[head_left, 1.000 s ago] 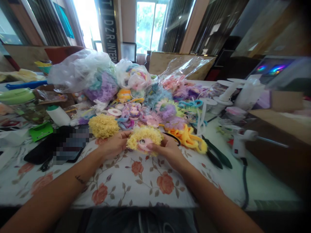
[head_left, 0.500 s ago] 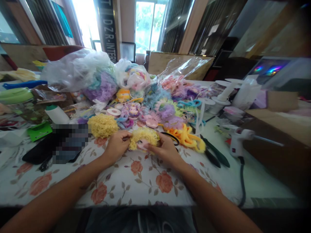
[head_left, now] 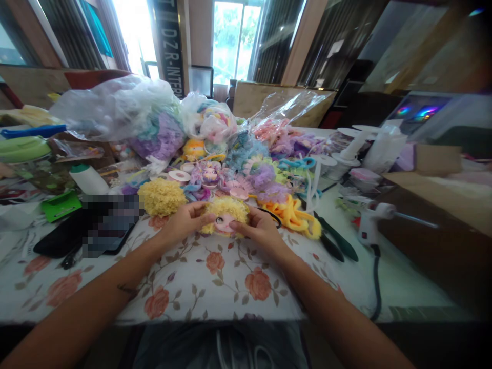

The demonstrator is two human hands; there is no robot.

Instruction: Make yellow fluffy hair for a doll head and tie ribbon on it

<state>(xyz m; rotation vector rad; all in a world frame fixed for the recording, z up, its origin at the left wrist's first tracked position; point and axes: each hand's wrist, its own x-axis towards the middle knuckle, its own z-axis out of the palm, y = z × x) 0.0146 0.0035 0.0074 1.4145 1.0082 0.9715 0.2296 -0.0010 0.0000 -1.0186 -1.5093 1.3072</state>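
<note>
A: What are the hands doing?
B: At the frame's centre, the left hand (head_left: 184,221) and right hand (head_left: 261,229) pinch a small doll head (head_left: 226,217) with fluffy yellow hair between their fingertips, just above the flowered bench (head_left: 215,277).
A: What's nearby?
B: A loose yellow wig (head_left: 161,197) lies just left; green pliers (head_left: 336,241) and a glue gun (head_left: 369,225) lie to the right.

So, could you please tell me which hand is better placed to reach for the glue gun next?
The right hand, probably. The glue gun lies on the table on that side, past the green pliers, while the left hand could stay gripping the yellow doll head.
</note>
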